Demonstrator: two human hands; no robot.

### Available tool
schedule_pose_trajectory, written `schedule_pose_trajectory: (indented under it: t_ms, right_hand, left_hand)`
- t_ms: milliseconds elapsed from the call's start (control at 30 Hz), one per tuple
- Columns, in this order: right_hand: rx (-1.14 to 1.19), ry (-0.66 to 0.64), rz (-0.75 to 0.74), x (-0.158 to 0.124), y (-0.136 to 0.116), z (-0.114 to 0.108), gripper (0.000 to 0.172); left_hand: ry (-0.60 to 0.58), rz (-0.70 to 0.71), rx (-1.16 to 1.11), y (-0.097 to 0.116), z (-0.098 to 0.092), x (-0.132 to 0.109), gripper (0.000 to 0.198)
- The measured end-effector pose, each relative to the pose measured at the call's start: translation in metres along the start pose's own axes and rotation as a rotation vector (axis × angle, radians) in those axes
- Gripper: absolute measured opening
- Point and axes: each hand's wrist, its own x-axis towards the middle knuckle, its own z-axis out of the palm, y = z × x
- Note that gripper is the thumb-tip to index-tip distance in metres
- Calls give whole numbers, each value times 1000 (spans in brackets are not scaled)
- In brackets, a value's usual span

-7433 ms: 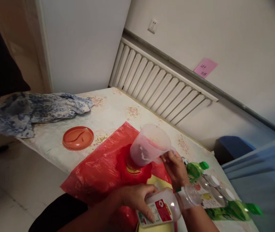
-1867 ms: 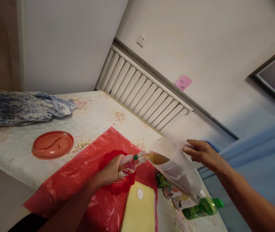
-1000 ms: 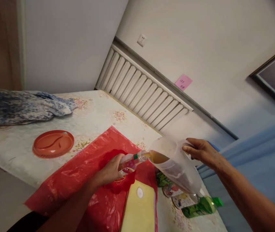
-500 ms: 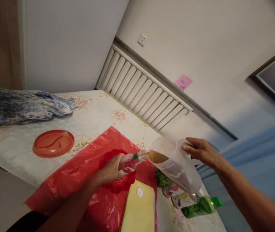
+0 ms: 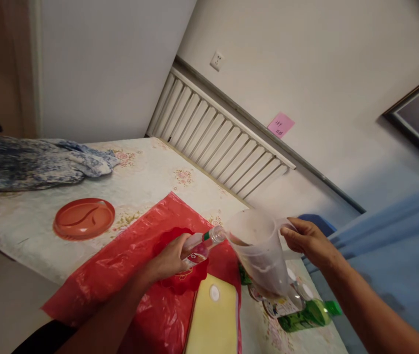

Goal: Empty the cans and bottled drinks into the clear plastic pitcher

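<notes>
My left hand (image 5: pixel 170 258) is closed around a clear glass bottle (image 5: pixel 199 250) with a red-and-white label and a green band at its neck. The bottle leans, its open mouth pointing up and right. By its handle, my right hand (image 5: pixel 307 237) grips a translucent plastic measuring jug (image 5: pixel 264 255), tilted toward the bottle. The jug's spout is close to the bottle's mouth; brownish liquid shows low in the jug. Beneath the left hand lies a red scalloped dish (image 5: pixel 183 285) on a red plastic sheet (image 5: pixel 128 260).
A yellow board (image 5: pixel 213 314) with a white round spot lies at the front. Right of it are a green bottle (image 5: pixel 309 314) on its side and several cans, partly behind the jug. An orange-red divided plate (image 5: pixel 84 219) and a patterned cloth (image 5: pixel 43 162) are on the left.
The jug has been tipped back more upright. Liquid that was at its spout by the bottle's mouth has run back down inside. The left hand and bottle have hardly moved.
</notes>
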Motion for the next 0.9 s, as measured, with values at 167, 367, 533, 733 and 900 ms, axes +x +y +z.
schedule_pose_trajectory:
  t_ms: [167, 367, 533, 733, 900]
  right_hand:
    - [230, 73, -34, -9, 27, 13, 42]
    - [612, 224, 0, -12, 44, 38, 53]
    - [841, 442, 18, -5, 46, 69, 48]
    - [1003, 544, 18, 3, 48, 108, 42]
    - [1088, 578, 28, 11, 47, 135, 38]
  left_hand:
    - [-41, 31, -60, 3, -4, 2, 63]
    - [16, 10, -72, 20, -13, 0, 59]
    - [145, 85, -134, 25, -18, 1, 64]
    - [276, 187, -256, 20, -20, 3, 69]
    - [434, 202, -283, 19, -22, 3, 73]
